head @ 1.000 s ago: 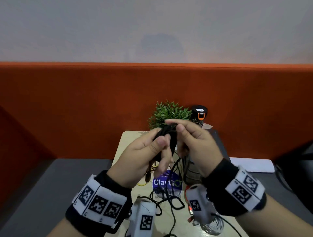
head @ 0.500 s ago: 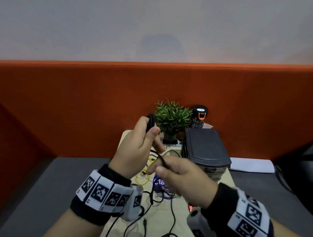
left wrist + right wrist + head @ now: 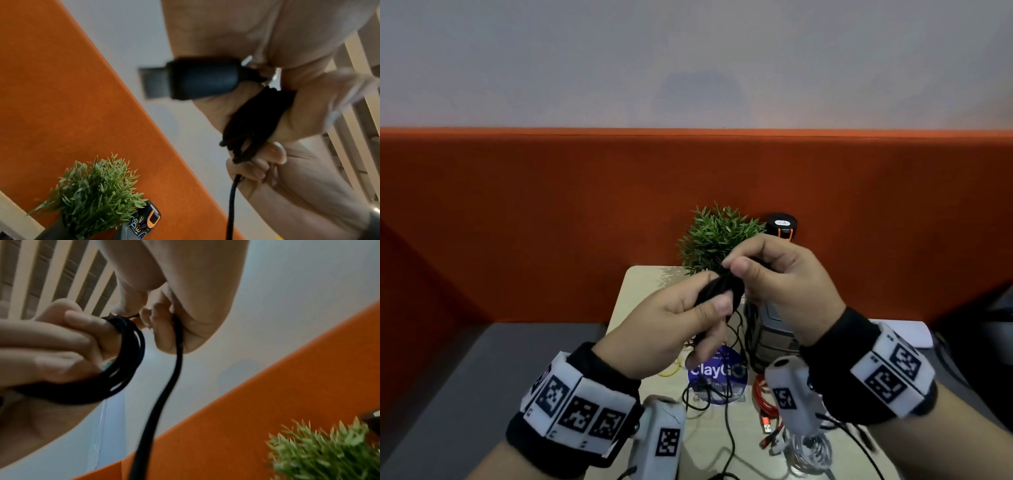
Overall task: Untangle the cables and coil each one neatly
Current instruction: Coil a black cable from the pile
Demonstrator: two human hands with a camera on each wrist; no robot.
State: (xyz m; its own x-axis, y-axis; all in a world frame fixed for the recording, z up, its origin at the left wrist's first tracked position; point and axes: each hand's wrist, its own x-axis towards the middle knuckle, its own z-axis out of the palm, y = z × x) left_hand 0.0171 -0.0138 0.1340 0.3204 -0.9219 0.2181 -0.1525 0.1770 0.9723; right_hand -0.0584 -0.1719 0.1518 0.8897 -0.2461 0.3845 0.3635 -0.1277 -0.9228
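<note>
My left hand (image 3: 681, 325) grips a bundle of loops of a black cable (image 3: 717, 289), held up above the small table (image 3: 640, 291). In the right wrist view the loops (image 3: 127, 353) wrap around the left fingers (image 3: 61, 340). My right hand (image 3: 774, 277) pinches the cable's free strand (image 3: 174, 353) right beside the coil. The cable's black USB plug (image 3: 197, 78) sticks out by the left palm. The loose tail (image 3: 729, 411) hangs down to the table. A red cable (image 3: 765, 404), a white cable (image 3: 804, 452) and a yellow cable (image 3: 671, 370) lie on the table.
A green potted plant (image 3: 719, 236) and a black-and-orange can (image 3: 782, 226) stand at the table's far edge against the orange partition (image 3: 551, 222). A grey lidded box (image 3: 770, 329) sits right of centre, a blue round sticker (image 3: 717, 373) before it. Grey seats flank the table.
My right hand has risen from low over the table back up to the coil, bringing another length of the black cable to my left hand.
</note>
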